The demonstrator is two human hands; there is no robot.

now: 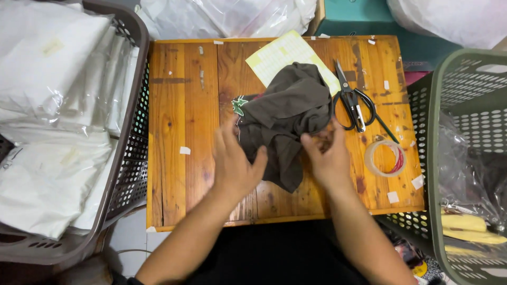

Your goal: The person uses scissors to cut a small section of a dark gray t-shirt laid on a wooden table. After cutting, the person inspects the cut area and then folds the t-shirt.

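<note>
On the wooden table (179, 105), both hands, left (235, 163) and right (327, 158), loosely gripping crumpled dark garment (288, 113).

**Hidden and Cut-Off Items**

Yellow sheet (280, 53): lower part under the dark garment (288, 113). Left basket (129, 158) and right basket (438, 153): cropped by frame edges (contents partly unseen). Right hand (328, 158): fingertips blurred, grip unclear.

A single camera, worn on the person's head, looks almost straight down at a small wooden table (179, 116) from close above. The forearms enter from the bottom edge. A basket (129, 31) fills the left side and another basket (435, 121) cuts off at the right.
</note>
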